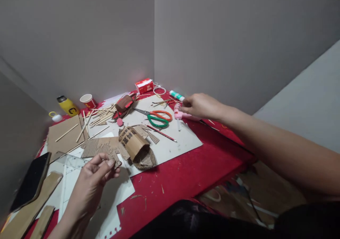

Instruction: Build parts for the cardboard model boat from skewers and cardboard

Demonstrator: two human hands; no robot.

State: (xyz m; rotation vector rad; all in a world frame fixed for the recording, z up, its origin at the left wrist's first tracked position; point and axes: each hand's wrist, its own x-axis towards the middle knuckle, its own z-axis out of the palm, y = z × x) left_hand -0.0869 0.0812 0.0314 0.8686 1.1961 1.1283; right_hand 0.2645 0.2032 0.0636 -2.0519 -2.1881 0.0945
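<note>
Halfway through making a cardboard model [139,148] at frame middle, with left hand [91,178] pinching a small cardboard piece [115,161] and right hand [200,106] closing on a pink glue gun [180,115].

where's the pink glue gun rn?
Head view, far right of the grey board: the pink glue gun lies under the right hand, just right of the scissors and near the glue tube.
</note>
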